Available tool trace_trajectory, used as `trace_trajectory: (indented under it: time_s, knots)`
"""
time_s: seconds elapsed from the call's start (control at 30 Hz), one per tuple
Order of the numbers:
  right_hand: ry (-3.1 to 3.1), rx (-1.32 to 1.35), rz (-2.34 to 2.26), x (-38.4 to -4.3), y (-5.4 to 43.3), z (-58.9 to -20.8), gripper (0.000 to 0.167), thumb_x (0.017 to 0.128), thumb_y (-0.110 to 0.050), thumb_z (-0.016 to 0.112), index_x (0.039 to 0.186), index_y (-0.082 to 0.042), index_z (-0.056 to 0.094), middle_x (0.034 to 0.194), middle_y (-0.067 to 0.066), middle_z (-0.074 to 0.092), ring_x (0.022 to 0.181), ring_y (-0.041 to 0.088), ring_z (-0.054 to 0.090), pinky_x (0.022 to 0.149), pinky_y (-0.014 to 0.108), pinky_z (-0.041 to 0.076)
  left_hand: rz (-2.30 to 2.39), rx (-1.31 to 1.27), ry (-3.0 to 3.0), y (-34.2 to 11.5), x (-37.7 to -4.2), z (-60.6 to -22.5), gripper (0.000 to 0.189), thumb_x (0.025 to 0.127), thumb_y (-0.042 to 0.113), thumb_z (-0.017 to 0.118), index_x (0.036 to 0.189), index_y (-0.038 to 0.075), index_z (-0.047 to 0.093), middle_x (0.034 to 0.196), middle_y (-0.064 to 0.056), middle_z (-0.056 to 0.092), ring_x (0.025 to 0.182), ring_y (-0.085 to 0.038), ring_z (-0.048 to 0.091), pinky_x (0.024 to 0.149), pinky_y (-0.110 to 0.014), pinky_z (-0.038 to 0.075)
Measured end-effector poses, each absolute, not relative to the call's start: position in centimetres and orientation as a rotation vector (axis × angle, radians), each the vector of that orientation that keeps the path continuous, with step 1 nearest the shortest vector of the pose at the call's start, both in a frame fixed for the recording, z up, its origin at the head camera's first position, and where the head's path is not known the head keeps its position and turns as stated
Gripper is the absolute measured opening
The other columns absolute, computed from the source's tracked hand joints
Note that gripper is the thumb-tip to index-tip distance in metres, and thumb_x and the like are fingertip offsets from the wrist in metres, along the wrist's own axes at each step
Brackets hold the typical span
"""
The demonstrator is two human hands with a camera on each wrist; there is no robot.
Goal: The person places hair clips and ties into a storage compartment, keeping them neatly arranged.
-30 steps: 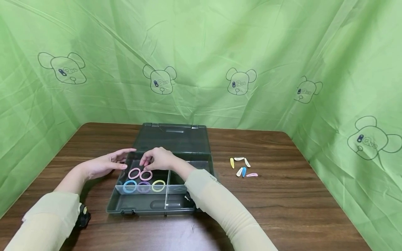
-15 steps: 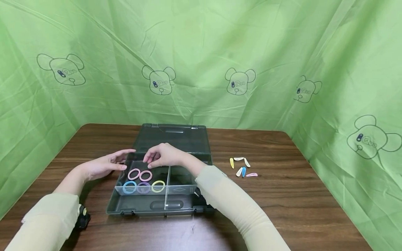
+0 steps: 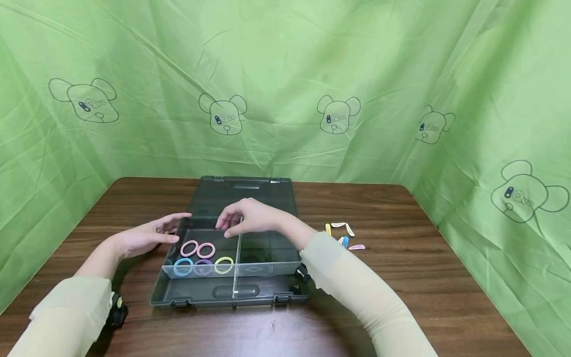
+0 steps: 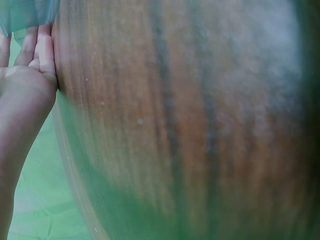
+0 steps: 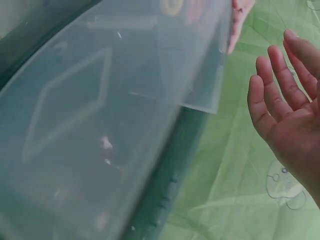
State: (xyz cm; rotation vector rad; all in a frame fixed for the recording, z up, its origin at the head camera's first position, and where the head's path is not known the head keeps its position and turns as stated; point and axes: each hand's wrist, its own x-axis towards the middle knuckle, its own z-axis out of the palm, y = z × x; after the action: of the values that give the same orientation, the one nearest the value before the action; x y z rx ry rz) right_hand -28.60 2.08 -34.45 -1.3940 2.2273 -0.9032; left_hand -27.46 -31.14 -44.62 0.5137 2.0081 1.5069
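A dark translucent storage box lies with its lid folded back. Its left rear compartment holds two pink hair ties, a blue hair tie, a purple hair tie and a yellow hair tie. Against the box's left side rests my left hand, thumb by the rim, fingers extended along the wall. My right hand hovers above the box near the middle divider, fingers loosely bent with nothing between them; the right wrist view shows its bare palm.
Several small snap hair clips lie on the wooden table right of the box, among them a pink clip and a yellow clip. My right sleeve partly covers them. A green curtain hangs behind.
My right hand has lifted from beside the pink hair ties and moved right toward the divider, its fingers loosening. My left hand has stayed at the box's side.
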Motion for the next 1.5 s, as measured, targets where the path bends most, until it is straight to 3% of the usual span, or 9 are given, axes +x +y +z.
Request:
trace_trajectory:
  time_s: [0.17,0.37,0.47,0.73,1.07,1.27,1.5]
  knots:
    - [2.21,-1.421,-0.918,-28.3,3.7,-33.4,0.019,0.084,-0.013,0.072,0.103,-0.012,0.068,0.095,-0.002,0.068,0.085,0.005,0.061,0.082,0.025,0.049,1.523,0.511,1.995,-31.1,-27.4,-44.7,0.065,0.096,0.005,0.048,0.151,0.017,0.016,0.153,-0.018,0.017,0.131,-0.011,0.031,0.096,-0.021,0.033]
    - [2.249,-1.436,-0.903,-28.0,6.0,-32.1,0.018,0.084,-0.016,0.072,0.102,-0.015,0.069,0.098,-0.004,0.068,0.087,0.003,0.061,0.078,0.027,0.05,1.515,0.488,2.02,-31.0,-27.2,-44.5,0.065,0.096,0.007,0.05,0.151,0.019,0.017,0.156,-0.015,0.009,0.14,-0.031,0.008,0.095,-0.019,0.03]
    - [2.26,-1.44,-0.898,-27.7,7.1,-31.4,0.018,0.084,-0.018,0.072,0.102,-0.016,0.069,0.099,-0.006,0.068,0.088,0.003,0.061,0.078,0.028,0.05,1.517,0.487,2.021,-31.0,-27.2,-44.5,0.066,0.096,0.007,0.05,0.151,0.019,0.016,0.156,-0.016,0.007,0.14,-0.035,0.002,0.095,-0.018,0.03]
    - [2.306,-1.441,-0.917,-26.7,10.1,-29.9,0.016,0.084,-0.018,0.072,0.1,-0.02,0.069,0.096,-0.012,0.066,0.087,0.004,0.06,0.076,0.032,0.05,1.514,0.483,2.028,-30.9,-27.2,-44.4,0.066,0.096,0.007,0.05,0.151,0.019,0.017,0.156,-0.015,0.008,0.14,-0.034,0.003,0.095,-0.018,0.03]
    - [2.347,-1.413,-0.99,-26.2,14.4,-30.2,0.017,0.084,-0.015,0.072,0.1,-0.018,0.069,0.099,-0.006,0.065,0.091,0.017,0.06,0.084,0.031,0.05,1.523,0.487,2.024,-31.0,-27.2,-44.6,0.066,0.095,0.007,0.05,0.151,0.018,0.016,0.155,-0.015,0.009,0.14,-0.035,0.003,0.093,-0.015,0.032]
    - [2.386,-1.323,-1.057,-25.8,17.5,-31.1,0.017,0.084,-0.011,0.071,0.1,-0.016,0.068,0.101,-0.001,0.066,0.092,0.016,0.062,0.087,0.036,0.05,1.528,0.489,2.029,-31.0,-27.2,-44.8,0.066,0.095,0.007,0.051,0.151,0.018,0.017,0.155,-0.015,0.008,0.14,-0.035,0.003,0.092,-0.014,0.032]
    - [2.581,-1.231,-0.972,-23.6,20.3,-30.4,0.02,0.082,-0.001,0.071,0.098,-0.013,0.068,0.098,0.0,0.067,0.09,0.01,0.062,0.083,0.032,0.051,1.504,0.501,2.038,-31.2,-27.3,-44.8,0.066,0.096,0.007,0.05,0.151,0.019,0.017,0.155,-0.015,0.01,0.139,-0.028,0.012,0.096,-0.018,0.031]
